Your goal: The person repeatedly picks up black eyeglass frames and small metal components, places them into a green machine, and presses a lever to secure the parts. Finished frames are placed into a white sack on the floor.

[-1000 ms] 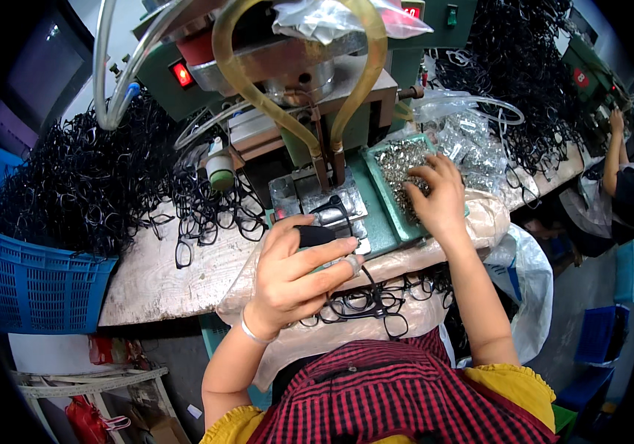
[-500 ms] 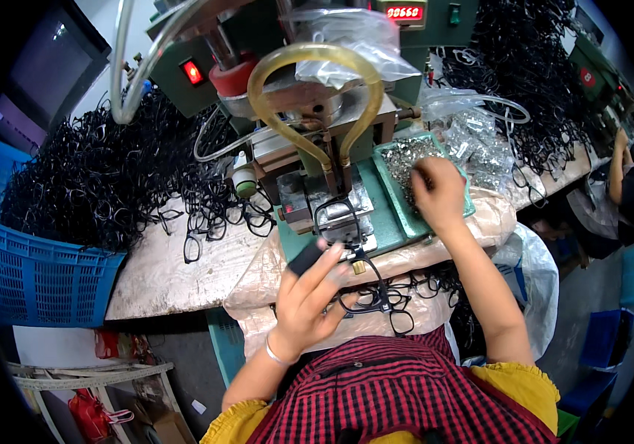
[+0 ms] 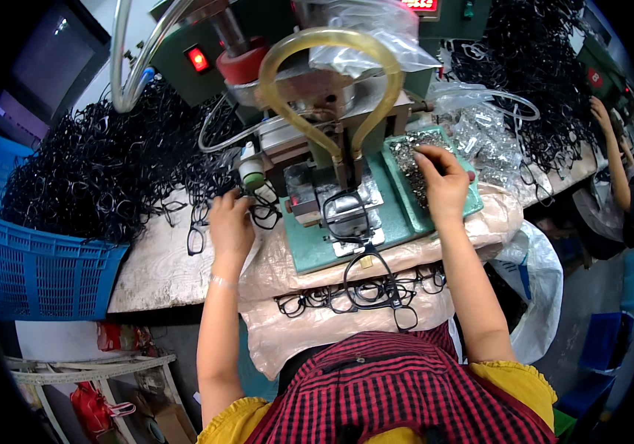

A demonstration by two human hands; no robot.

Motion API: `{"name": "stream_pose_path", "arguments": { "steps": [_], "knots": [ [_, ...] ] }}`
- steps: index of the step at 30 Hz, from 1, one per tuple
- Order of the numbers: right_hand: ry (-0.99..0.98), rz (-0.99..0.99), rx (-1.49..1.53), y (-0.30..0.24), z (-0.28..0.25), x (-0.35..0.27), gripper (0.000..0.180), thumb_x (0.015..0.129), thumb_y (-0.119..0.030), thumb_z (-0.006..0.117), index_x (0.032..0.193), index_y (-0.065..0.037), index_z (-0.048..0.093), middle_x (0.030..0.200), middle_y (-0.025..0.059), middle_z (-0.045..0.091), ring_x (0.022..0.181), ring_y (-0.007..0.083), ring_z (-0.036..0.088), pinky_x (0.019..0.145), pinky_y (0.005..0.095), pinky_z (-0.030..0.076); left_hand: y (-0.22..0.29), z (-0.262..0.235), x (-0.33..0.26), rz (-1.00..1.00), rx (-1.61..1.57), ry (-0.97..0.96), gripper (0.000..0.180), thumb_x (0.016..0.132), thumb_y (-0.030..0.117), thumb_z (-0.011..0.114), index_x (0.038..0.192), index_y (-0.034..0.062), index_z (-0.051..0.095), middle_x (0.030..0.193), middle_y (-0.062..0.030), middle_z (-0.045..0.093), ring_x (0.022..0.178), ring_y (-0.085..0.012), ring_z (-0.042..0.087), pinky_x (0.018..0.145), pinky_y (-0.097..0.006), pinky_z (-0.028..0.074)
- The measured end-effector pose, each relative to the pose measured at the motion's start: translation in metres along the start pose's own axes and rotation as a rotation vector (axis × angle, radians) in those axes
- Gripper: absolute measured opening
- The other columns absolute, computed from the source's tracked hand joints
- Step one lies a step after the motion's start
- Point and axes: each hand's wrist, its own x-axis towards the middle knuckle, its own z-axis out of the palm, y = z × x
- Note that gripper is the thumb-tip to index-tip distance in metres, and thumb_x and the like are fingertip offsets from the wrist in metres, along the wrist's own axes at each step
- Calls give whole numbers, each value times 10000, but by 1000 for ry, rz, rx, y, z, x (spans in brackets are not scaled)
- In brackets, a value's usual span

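Note:
My left hand (image 3: 231, 228) is at the front of the heap of black eyeglass frames (image 3: 110, 170), fingers bent and closed on an eyeglass frame (image 3: 265, 213) beside the machine. Over a green tray (image 3: 472, 194) of small metal parts (image 3: 410, 166), my right hand (image 3: 446, 189) is pinched; whatever sits between its fingertips is too small to make out. One black eyeglass frame (image 3: 370, 249) rests under the machine head on the metal fixture (image 3: 358, 231), one rim hanging toward me. Neither hand touches it.
The green press machine (image 3: 309, 255) carries a looped yellowish hose (image 3: 398, 81). Several eyeglass frames (image 3: 317, 297) lie on the wrapped edge before me. At left stands a blue crate (image 3: 51, 274); at right, a white sack (image 3: 546, 274). Another person's arm (image 3: 613, 155) shows far right.
My left hand has left the eyeglass frame at the fixture and moved left to the heap's edge. My right hand stays over the tray, its fingers now pinched. The view has shifted slightly.

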Motion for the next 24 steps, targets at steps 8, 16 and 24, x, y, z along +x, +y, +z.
{"name": "stream_pose_path", "arguments": {
  "steps": [8, 16, 24],
  "knots": [
    [37, -25, -329, -20, -96, -43, 124, 812, 2, 671, 933, 17, 691, 921, 73, 680, 885, 139, 621, 811, 268, 478, -2, 5, -23, -222, -457, 394, 207, 868, -14, 602, 1065, 26, 650, 1086, -100, 648, 1011, -241, 594, 895, -330, 447],
    [-403, -323, -222, -108, 14, 0, 141, 727, -26, 653, 864, -2, 672, 812, 82, 678, 862, 216, 653, 794, 317, 487, 23, 0, -8, -374, -845, 434, 173, 935, 53, 600, 1096, -7, 623, 1114, -86, 640, 968, -138, 607, 802, -248, 491],
    [-252, -107, 76, -88, 42, -36, 368, 766, -8, 660, 1112, 32, 544, 821, 88, 677, 812, 135, 646, 768, 261, 476, 61, 4, -47, -497, -984, 456, 163, 973, 103, 537, 947, -24, 636, 915, -98, 681, 798, -139, 613, 669, -263, 485]
  ]
}}
